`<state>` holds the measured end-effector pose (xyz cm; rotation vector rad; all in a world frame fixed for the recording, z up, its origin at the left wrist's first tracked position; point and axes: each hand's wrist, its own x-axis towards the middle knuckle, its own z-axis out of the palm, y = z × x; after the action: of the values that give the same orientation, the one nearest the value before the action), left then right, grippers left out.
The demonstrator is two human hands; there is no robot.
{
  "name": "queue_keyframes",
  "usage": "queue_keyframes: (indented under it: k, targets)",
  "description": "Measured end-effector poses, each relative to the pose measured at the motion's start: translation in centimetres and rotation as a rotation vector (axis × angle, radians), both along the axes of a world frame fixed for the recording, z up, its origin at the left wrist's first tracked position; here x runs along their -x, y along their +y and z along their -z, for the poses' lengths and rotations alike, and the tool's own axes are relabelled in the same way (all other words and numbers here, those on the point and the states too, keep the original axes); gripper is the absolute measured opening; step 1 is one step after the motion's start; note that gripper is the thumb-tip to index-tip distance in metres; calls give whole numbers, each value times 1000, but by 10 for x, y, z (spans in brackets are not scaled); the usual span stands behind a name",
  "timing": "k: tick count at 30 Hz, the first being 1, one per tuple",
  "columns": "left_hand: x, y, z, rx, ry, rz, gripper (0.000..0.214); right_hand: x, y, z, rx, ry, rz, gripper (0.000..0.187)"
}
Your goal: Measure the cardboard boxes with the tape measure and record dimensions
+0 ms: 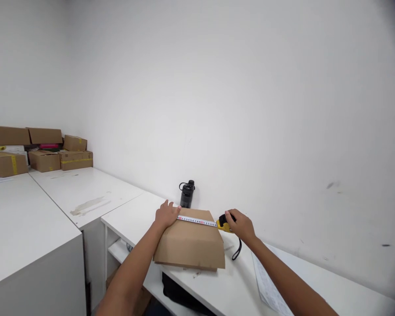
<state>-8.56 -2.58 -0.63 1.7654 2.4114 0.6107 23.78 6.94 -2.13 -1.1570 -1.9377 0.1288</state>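
A brown cardboard box (191, 245) sits on the white table. Across its top runs the white blade (197, 221) of a tape measure, pulled out from left to right. My left hand (167, 215) rests on the box's far left edge, its thumb by the blade's left end; the exact grip there is partly hidden. At the box's right edge, my right hand (242, 224) is closed around the yellow and black case of the tape measure (222, 224). A black wrist strap (237, 250) dangles from the case.
Behind the box, a black bottle (187, 195) stands near the wall. Printed paper (266, 281) lies on the table (230, 281) under my right forearm. Several cardboard boxes (75, 160) are stacked at the far left. An open shelf (118, 251) sits below the tabletop.
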Motion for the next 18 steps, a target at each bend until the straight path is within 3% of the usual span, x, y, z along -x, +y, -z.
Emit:
queue_keyframes:
  k: [6,13,18]
  targets:
    - [-3,4,4,-99,59,-12,70,-10,-23,-5,-35,-6,94,59]
    - [-14,1,-1,-112,99,-26,63,-11,-78,-14,-147,55,244,56]
    - [-22,3,-2,-219,148,-24,65,-11,-80,-31,-84,123,378,46]
